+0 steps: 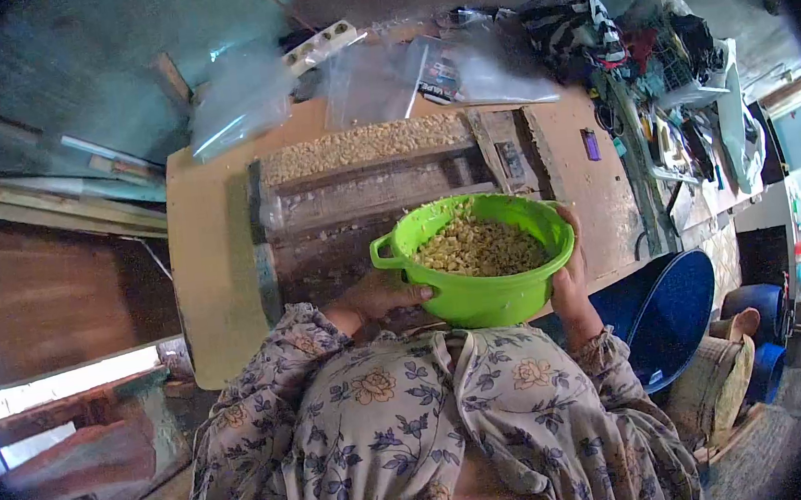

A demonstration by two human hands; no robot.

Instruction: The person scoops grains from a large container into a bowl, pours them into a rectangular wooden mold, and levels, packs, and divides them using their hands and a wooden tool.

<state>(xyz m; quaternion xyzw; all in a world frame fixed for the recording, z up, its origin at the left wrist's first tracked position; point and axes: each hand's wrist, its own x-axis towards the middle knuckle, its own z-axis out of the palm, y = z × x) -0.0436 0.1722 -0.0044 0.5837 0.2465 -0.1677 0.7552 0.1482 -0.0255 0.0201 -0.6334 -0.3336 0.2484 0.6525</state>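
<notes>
A bright green bowl (488,303) with side handles is held close to my body, above the near edge of the table. Pale chopped pieces (477,245) fill part of it. My left hand (381,295) grips its left side, thumb against the outer wall below the handle. Around the right side wraps my right hand (571,267), its fingers partly hidden by the rim. Behind the bowl lies a dark wooden tray (323,243), with a band of similar pale pieces (367,147) along its far side.
Clear plastic bags (237,107) and a power strip (321,47) lie at the table's back. A purple lighter (591,144) is on the right of the table (214,268). Piled cloth and tools are further right. A large blue container (672,320) stands below right.
</notes>
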